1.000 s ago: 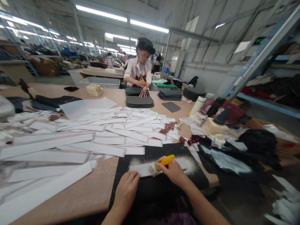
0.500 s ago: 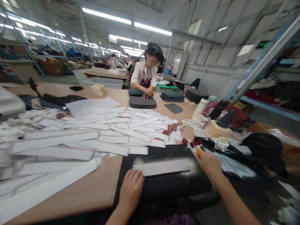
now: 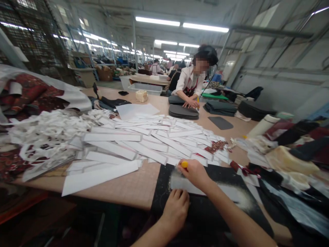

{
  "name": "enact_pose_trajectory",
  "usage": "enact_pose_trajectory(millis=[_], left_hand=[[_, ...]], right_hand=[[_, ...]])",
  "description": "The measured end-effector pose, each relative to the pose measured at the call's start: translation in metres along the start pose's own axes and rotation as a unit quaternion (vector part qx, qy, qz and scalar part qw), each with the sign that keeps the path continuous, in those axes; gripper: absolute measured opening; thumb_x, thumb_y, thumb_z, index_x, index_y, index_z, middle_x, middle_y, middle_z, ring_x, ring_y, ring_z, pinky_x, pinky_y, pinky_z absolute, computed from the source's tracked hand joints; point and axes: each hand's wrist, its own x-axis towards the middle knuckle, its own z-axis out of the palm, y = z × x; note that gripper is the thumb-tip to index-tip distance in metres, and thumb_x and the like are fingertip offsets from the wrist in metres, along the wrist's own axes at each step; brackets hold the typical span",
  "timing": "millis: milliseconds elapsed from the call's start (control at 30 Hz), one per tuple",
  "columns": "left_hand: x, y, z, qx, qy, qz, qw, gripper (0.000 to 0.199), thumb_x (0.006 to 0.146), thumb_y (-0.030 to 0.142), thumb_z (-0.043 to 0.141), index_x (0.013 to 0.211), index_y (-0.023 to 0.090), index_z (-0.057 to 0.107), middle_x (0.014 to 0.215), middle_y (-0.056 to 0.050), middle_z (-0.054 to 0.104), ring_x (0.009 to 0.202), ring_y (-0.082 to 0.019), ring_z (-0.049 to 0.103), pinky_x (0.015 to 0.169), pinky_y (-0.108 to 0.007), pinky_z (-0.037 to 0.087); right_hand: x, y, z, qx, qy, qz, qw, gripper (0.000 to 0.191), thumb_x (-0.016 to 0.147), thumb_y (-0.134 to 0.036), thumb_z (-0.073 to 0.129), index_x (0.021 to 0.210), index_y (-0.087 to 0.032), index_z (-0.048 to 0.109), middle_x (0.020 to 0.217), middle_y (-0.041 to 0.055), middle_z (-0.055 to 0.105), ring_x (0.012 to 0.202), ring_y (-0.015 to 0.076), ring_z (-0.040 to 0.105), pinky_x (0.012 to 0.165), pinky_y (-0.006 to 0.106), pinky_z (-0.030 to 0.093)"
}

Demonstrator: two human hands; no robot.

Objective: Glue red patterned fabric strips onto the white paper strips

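Observation:
A light grey strip (image 3: 228,192) lies on a black mat (image 3: 205,209) dusted with pale residue. My left hand (image 3: 177,204) presses on the strip's lower edge near its left end, fingers bent and together; whether it grips anything is hidden. My right hand (image 3: 194,173) is closed round a tool with a yellow handle (image 3: 184,164), over the strip's left part. The tool's working end is hidden behind the fingers. Just beyond the mat spreads a heap of white strips (image 3: 154,145).
Across the table (image 3: 123,192), a person (image 3: 191,77) leans over stacked dark grey pieces (image 3: 183,111). White scraps (image 3: 59,133) pile up at the left. A pale bottle (image 3: 263,126) and cloth scraps (image 3: 290,161) stand or lie at the right.
My right hand has moved with the yellow-handled tool from the strip's right end to its left part. My left hand stays by the left end. The view has turned left.

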Motion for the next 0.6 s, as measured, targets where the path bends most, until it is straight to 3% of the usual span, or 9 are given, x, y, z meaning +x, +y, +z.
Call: enact_pose_trajectory(millis=[100,200,267,367,500,600], left_hand=[[0.001,0.0,-0.002,-0.002,0.017,0.003,1.0,0.018,0.085,0.016,0.045,0.095,0.013,0.06,0.096,-0.007,0.061,0.087,-0.021,0.052,0.078,-0.038,0.046],[0.001,-0.001,-0.004,0.002,-0.003,0.004,1.0,0.019,0.085,0.015,0.046,0.097,0.013,0.06,0.097,-0.008,0.061,0.083,-0.021,0.052,0.074,-0.036,0.047],[0.001,-0.002,-0.005,0.005,-0.008,0.005,1.0,0.019,0.085,0.015,0.045,0.097,0.012,0.06,0.098,-0.009,0.061,0.083,-0.021,0.052,0.073,-0.036,0.048],[0.002,-0.003,-0.007,0.012,-0.007,0.013,1.0,0.021,0.085,0.015,0.045,0.1,0.011,0.059,0.1,-0.01,0.061,0.086,-0.022,0.052,0.074,-0.037,0.048],[0.004,-0.004,-0.009,0.026,-0.006,0.021,0.999,0.022,0.086,0.015,0.043,0.101,0.011,0.059,0.098,-0.01,0.062,0.085,-0.021,0.053,0.074,-0.035,0.047],[0.003,-0.006,-0.009,0.035,0.01,0.036,0.999,0.023,0.087,0.015,0.042,0.101,0.012,0.06,0.098,-0.009,0.063,0.085,-0.02,0.054,0.075,-0.035,0.047]], right_hand=[[-0.004,-0.001,-0.004,-0.011,-0.054,-0.024,0.998,0.022,0.084,-0.033,0.047,0.088,-0.02,0.064,0.077,0.004,0.068,0.071,0.0153,0.06,0.063,0.022,0.038],[-0.013,0.003,-0.006,-0.079,-0.019,0.003,0.997,0.022,0.083,-0.029,0.046,0.086,-0.017,0.064,0.075,0.0075,0.067,0.072,0.0173,0.06,0.064,0.025,0.037],[-0.022,0.014,-0.008,-0.033,-0.014,-0.014,0.999,0.022,0.084,-0.031,0.046,0.09,-0.02,0.064,0.079,0.0053,0.067,0.075,0.0164,0.06,0.066,0.024,0.037],[-0.037,0.041,-0.014,0.005,-0.062,0.003,0.998,0.02,0.083,-0.031,0.047,0.087,-0.022,0.064,0.073,0.0018,0.067,0.069,0.0144,0.06,0.062,0.022,0.036],[-0.056,0.058,-0.021,-0.108,0.005,0.098,0.989,0.021,0.082,-0.027,0.046,0.082,-0.016,0.064,0.069,0.007,0.066,0.066,0.0172,0.058,0.065,0.027,0.036],[-0.065,0.051,-0.014,0.021,0.033,0.055,0.998,0.021,0.083,-0.033,0.048,0.087,-0.02,0.064,0.078,0.0032,0.067,0.073,0.0154,0.059,0.069,0.024,0.038]])
